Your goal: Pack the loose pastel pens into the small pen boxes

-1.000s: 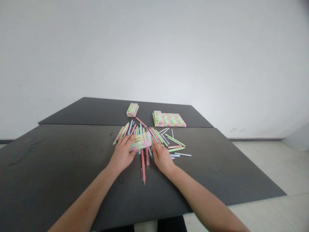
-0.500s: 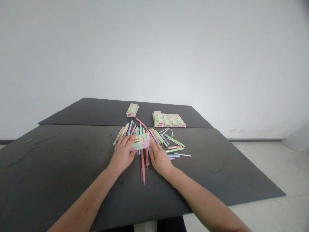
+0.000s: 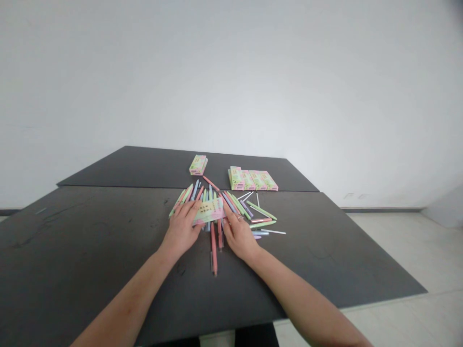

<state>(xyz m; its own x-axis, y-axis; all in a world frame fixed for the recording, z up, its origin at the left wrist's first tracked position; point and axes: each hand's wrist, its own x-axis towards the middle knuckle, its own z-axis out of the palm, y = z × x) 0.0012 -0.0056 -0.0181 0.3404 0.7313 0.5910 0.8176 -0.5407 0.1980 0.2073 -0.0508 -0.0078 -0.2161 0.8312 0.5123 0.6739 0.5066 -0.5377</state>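
Observation:
My left hand (image 3: 183, 230) is closed round the left end of a small pink, yellow and green cardboard box (image 3: 210, 211), its dark printing facing up. Fingers of my right hand (image 3: 239, 235) close on the right end of the same box. It is held level over a loose heap of pens. Pink pens (image 3: 214, 250) stick out below it towards me. Green pens (image 3: 239, 206), blue and purple ones fan out behind and to the right. The box hides the middle of the heap.
Similar boxes (image 3: 260, 180) stand in a row at the back right of the dark table (image 3: 90, 250). A small stack of boxes (image 3: 198, 165) lies further left. Thin white sticks (image 3: 274, 232) lie among the pens on the right. A pale wall (image 3: 231, 72) rises behind.
The box has shifted slightly to the left and tilted a little between my hands. Pens and other boxes stay where they were.

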